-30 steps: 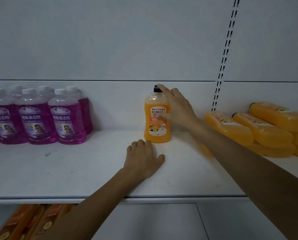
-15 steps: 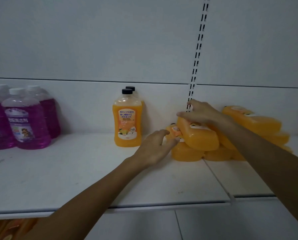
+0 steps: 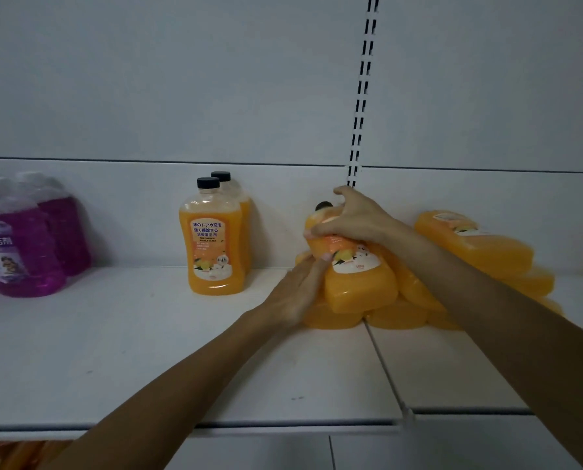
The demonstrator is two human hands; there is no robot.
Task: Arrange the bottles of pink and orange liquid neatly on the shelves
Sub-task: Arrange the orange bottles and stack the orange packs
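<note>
Two upright orange bottles [image 3: 212, 245] with black caps stand one behind the other at the back of the white shelf [image 3: 130, 351]. To their right lies a pile of orange bottles [image 3: 480, 245] on their sides. My right hand [image 3: 351, 215] grips the upper end of the top orange bottle [image 3: 358, 286] of the pile, which is tilted with its cap up. My left hand [image 3: 300, 290] presses against that bottle's left side. Pink bottles [image 3: 28, 245] with white caps stand grouped at the far left.
A slotted upright rail [image 3: 363, 93] runs down the back wall above the pile. A seam [image 3: 385, 368] divides the shelf into two boards below the pile. More orange packs [image 3: 11, 456] show on the shelf below at the bottom left.
My right hand left the upright orange bottle, went right to the pile and closed on its top bottle. My left hand rose off the shelf and came against that bottle. The view shifted right.
</note>
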